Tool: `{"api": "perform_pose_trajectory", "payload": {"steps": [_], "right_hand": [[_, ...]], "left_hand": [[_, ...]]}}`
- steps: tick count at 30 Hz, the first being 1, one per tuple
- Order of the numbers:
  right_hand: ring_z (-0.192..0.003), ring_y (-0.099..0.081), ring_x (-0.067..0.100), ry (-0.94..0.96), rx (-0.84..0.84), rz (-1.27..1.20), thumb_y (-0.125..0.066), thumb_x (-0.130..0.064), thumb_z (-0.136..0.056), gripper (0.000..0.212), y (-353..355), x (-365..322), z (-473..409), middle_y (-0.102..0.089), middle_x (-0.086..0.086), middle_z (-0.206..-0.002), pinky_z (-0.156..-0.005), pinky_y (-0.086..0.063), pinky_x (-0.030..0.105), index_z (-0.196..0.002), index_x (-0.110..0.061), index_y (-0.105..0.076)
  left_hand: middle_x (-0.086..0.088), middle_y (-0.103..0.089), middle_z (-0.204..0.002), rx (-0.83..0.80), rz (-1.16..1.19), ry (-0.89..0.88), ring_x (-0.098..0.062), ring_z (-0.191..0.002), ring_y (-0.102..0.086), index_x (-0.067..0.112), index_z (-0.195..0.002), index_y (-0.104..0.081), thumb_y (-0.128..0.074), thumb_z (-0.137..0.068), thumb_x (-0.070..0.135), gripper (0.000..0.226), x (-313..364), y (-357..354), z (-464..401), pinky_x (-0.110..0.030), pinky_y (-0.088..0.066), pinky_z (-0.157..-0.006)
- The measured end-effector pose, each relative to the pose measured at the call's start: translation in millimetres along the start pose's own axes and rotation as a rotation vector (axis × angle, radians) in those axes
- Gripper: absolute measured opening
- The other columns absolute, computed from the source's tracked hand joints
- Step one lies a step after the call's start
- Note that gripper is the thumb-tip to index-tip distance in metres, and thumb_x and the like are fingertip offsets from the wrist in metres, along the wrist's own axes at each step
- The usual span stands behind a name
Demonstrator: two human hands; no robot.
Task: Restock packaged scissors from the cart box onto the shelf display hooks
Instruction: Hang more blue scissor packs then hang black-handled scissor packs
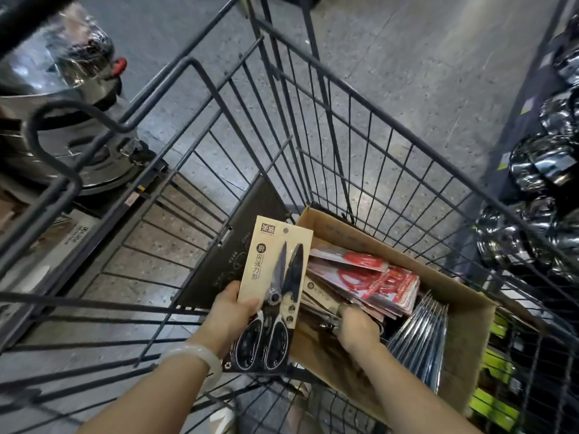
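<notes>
My left hand (230, 314) grips a beige card pack of black-handled kitchen scissors (272, 289), held upright above the cart, thumb across its front. A pale bangle sits on that wrist. My right hand (357, 328) reaches down into the open cardboard box (463, 324) in the cart, its fingers curled among more beige scissor packs (316, 296); whether they hold one is hidden. Red-printed packs (376, 280) lie stacked in the box's far part. No shelf hooks are in view.
The dark wire cart (360, 126) surrounds the box, with a dark flat carton (238, 252) leaning at its left side. Silvery packs (423, 336) stand by my right wrist. Steel pots (62, 120) stand at left, shiny wrapped metalware (532, 214) on shelving at right.
</notes>
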State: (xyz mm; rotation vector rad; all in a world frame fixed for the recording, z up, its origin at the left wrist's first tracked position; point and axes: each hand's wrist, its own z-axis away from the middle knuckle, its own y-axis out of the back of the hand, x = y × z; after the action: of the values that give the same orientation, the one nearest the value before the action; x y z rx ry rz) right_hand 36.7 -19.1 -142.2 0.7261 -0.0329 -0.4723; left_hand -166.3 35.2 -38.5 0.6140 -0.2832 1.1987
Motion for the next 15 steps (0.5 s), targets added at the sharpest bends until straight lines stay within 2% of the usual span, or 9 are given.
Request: {"api": "perform_pose_trajectory", "payload": {"steps": [2,5,7,8,10,12,13,15], "right_hand": [[-0.107,-0.060,0.027,-0.020,0.049,-0.095,-0.054,-0.026,-0.091,0.019,16.5,0.2,7.8,-0.065,0.004,-0.112,-0.081,-0.047,0.031,-0.108,-0.022,-0.060],[-0.101,-0.061,0.026,0.028,0.060,-0.194,-0.058,-0.036,-0.090,0.024,48.8,3.0,26.5,-0.065,0.004,-0.100,-0.074,-0.042,0.029,-0.103,-0.017,-0.062],[-0.100,-0.060,0.023,0.034,0.103,-0.308,-0.061,-0.027,-0.089,0.017,70.9,7.0,47.0,-0.061,0.000,-0.094,-0.079,-0.043,0.029,-0.101,-0.016,-0.063],[-0.093,-0.060,0.016,0.032,0.139,-0.394,-0.062,-0.020,-0.088,0.004,79.8,10.3,59.4,-0.059,-0.003,-0.086,-0.080,-0.044,0.028,-0.091,-0.019,-0.064],[-0.075,-0.057,0.006,-0.020,0.267,-0.626,-0.060,-0.007,-0.087,0.016,95.1,16.5,89.6,-0.055,-0.005,-0.074,-0.071,-0.048,0.023,-0.077,-0.021,-0.060],[-0.081,-0.054,0.014,-0.054,0.431,-0.883,-0.058,0.000,-0.087,0.015,106.8,21.3,125.1,-0.058,0.003,-0.082,-0.055,-0.042,0.011,-0.093,-0.012,-0.064],[-0.084,-0.053,0.017,-0.080,0.513,-0.988,-0.057,0.002,-0.087,0.018,110.8,23.8,143.5,-0.059,0.006,-0.087,-0.055,-0.041,0.011,-0.101,-0.007,-0.065],[-0.086,-0.053,0.020,-0.118,0.652,-1.160,-0.057,0.001,-0.087,0.020,113.8,26.7,181.1,-0.062,0.013,-0.093,-0.069,-0.044,0.021,-0.107,-0.001,-0.063]], "left_hand": [[-0.006,-0.065,-0.096,-0.012,0.005,-0.026,-0.021,-0.088,-0.061,0.016,-0.108,-0.055,-0.054,-0.091,0.000,0.024,2.7,1.7,-0.1,-0.039,-0.050,-0.087],[-0.008,-0.065,-0.099,-0.024,0.020,-0.092,-0.017,-0.081,-0.059,0.013,-0.107,-0.056,-0.054,-0.090,-0.002,0.023,9.9,7.9,6.5,-0.031,-0.047,-0.075],[-0.011,-0.067,-0.102,-0.043,0.040,-0.130,-0.023,-0.085,-0.063,0.007,-0.110,-0.057,-0.056,-0.090,-0.001,0.022,15.3,13.5,14.0,-0.033,-0.051,-0.072],[-0.013,-0.068,-0.102,-0.065,0.062,-0.140,-0.027,-0.087,-0.065,0.007,-0.112,-0.057,-0.057,-0.090,0.000,0.023,19.1,16.6,19.4,-0.036,-0.054,-0.072],[-0.015,-0.070,-0.099,-0.124,0.102,-0.183,-0.030,-0.084,-0.068,0.008,-0.113,-0.058,-0.058,-0.089,0.001,0.024,28.6,22.3,34.5,-0.037,-0.056,-0.068],[-0.016,-0.070,-0.099,-0.187,0.117,-0.237,-0.030,-0.082,-0.068,0.010,-0.113,-0.057,-0.057,-0.089,-0.001,0.026,40.4,27.3,52.9,-0.036,-0.055,-0.063],[-0.017,-0.070,-0.101,-0.220,0.118,-0.269,-0.031,-0.083,-0.068,0.010,-0.114,-0.056,-0.056,-0.090,-0.003,0.028,46.9,29.5,63.5,-0.037,-0.056,-0.064],[-0.018,-0.069,-0.103,-0.275,0.113,-0.349,-0.031,-0.083,-0.068,0.010,-0.117,-0.053,-0.055,-0.090,-0.003,0.030,57.8,32.5,82.1,-0.039,-0.056,-0.066]]}}
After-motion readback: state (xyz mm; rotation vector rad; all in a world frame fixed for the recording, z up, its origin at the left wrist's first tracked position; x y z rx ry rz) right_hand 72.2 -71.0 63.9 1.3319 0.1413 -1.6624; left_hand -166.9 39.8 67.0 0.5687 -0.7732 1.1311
